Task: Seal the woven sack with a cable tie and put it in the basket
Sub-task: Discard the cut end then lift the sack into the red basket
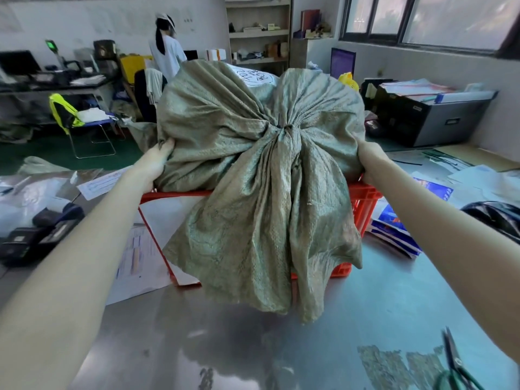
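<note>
Sack point(225, 116): green woven, neck gathered and cinched by a dark cable tie point(284, 128), loose mouth draped toward the near side. Position: resting on the red basket point(363, 204), bulging above its rim, not seated. Left hand point(160, 159) clenches the left flank; right hand point(368, 156) presses the right flank, fingers hidden. Sack lies between both hands, equally near; settling down likely remains.

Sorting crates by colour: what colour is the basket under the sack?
Red-orange, clearest in the head view: the basket under the sack.
</note>
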Action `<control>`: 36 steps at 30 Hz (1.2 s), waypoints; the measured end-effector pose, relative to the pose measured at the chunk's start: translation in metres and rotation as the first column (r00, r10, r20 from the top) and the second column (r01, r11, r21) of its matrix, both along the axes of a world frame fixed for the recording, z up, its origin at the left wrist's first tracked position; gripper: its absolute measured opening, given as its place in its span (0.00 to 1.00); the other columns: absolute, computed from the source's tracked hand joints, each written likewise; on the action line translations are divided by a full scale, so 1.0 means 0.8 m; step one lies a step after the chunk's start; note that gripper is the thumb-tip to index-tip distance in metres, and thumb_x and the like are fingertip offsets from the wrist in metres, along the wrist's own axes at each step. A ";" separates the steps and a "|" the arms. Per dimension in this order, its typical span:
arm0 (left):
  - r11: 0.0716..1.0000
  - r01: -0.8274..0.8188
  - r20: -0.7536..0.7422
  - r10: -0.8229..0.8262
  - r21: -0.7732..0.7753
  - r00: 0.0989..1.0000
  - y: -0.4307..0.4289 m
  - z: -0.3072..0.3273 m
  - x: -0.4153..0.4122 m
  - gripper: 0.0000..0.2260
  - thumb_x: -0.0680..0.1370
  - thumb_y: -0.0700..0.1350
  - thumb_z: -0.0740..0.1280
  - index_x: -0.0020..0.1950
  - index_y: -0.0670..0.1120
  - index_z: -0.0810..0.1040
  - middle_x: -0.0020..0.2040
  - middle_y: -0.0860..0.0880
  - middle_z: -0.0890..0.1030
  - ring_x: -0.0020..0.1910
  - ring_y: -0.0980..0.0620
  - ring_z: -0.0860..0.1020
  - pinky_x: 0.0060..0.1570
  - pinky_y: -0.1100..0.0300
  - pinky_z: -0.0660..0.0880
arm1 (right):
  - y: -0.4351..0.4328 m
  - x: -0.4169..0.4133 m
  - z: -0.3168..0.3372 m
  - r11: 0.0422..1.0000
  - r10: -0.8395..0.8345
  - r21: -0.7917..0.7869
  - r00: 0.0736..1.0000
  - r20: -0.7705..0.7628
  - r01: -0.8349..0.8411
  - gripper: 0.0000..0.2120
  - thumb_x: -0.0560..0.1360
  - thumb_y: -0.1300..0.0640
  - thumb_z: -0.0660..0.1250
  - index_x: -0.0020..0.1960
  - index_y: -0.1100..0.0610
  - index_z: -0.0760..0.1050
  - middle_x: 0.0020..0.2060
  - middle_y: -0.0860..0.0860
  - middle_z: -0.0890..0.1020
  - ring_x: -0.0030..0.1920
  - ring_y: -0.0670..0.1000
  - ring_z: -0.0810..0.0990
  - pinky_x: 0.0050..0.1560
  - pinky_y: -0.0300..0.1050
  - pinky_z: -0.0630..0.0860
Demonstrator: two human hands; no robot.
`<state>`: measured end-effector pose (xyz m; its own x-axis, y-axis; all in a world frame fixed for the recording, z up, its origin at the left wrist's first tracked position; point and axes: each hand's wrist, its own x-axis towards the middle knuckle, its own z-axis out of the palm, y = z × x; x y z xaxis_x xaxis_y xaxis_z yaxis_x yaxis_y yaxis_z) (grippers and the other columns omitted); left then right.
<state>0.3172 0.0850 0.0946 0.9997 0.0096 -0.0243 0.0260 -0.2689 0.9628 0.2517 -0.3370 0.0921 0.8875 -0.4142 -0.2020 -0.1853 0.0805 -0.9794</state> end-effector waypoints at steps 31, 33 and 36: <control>0.979 0.022 0.113 -0.046 0.201 0.993 -0.023 -0.018 0.009 0.61 0.58 0.48 0.83 0.75 0.42 0.40 0.75 0.44 0.61 0.72 0.46 0.63 0.70 0.44 0.64 | 0.002 -0.022 -0.007 0.941 0.167 -0.325 0.965 0.201 -0.095 0.35 0.61 0.81 0.61 0.59 0.51 0.62 0.52 0.59 0.74 0.48 0.58 0.77 0.29 0.46 0.78; 0.950 -0.038 0.108 0.004 0.311 0.994 -0.020 -0.023 0.012 0.55 0.63 0.40 0.80 0.74 0.40 0.41 0.73 0.41 0.64 0.70 0.43 0.66 0.67 0.44 0.68 | 0.011 -0.021 -0.007 0.813 0.117 -0.579 0.991 0.065 -0.058 0.31 0.64 0.76 0.62 0.63 0.56 0.60 0.51 0.60 0.75 0.50 0.59 0.76 0.39 0.53 0.79; 0.793 -0.127 0.054 0.118 0.596 0.992 -0.023 -0.021 0.006 0.35 0.65 0.34 0.75 0.69 0.35 0.63 0.62 0.35 0.76 0.56 0.38 0.76 0.50 0.48 0.76 | 0.025 -0.016 -0.014 0.599 0.043 -0.792 0.993 -0.112 -0.116 0.26 0.70 0.67 0.63 0.66 0.65 0.58 0.52 0.64 0.77 0.51 0.61 0.76 0.44 0.47 0.71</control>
<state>0.3223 0.0669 0.0781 0.9893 0.1405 0.0399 0.0869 -0.7860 0.6121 0.2391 -0.3172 0.0809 0.9223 -0.3711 0.1078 -0.2252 -0.7428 -0.6305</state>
